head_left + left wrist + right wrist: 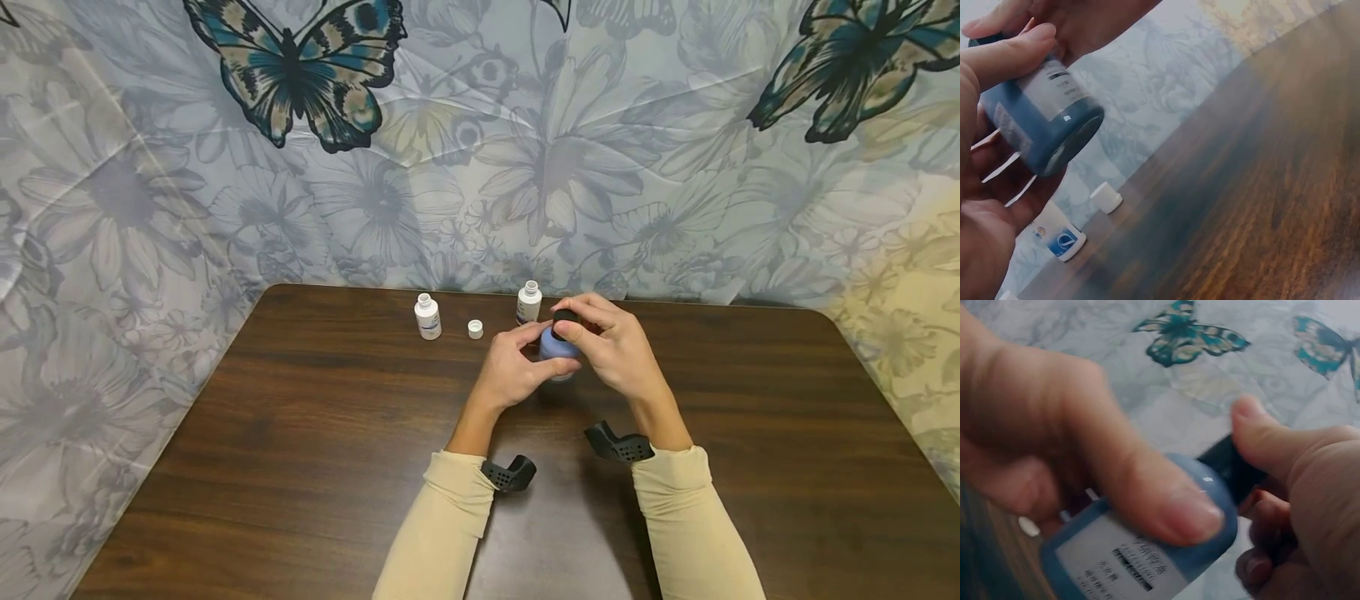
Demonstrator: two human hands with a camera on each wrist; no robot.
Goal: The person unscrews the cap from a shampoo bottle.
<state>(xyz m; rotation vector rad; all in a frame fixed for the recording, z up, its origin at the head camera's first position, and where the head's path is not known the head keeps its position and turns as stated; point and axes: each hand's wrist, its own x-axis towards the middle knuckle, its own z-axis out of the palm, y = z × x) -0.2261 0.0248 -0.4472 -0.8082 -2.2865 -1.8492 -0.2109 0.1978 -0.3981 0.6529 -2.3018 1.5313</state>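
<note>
My left hand [512, 368] grips a blue bottle [557, 345] with a white printed label, holding it up over the table. The thumb lies along the bottle's side, and the other fingers wrap round behind it in the left wrist view. With thumb and fingers, my right hand [624, 348] pinches the black cap [1232, 465] at the bottle's top. The cap sits against the bottle's shoulder, partly hidden by fingers. Just behind the hands stands a small white bottle [528, 300] with an uncapped neck.
Another uncapped white bottle [428, 318] stands farther left near the table's back edge. Between the two white bottles lies a white cap [476, 329]. The dark wooden table [300, 467] meets a fabric backdrop [450, 200] printed with butterflies and flowers.
</note>
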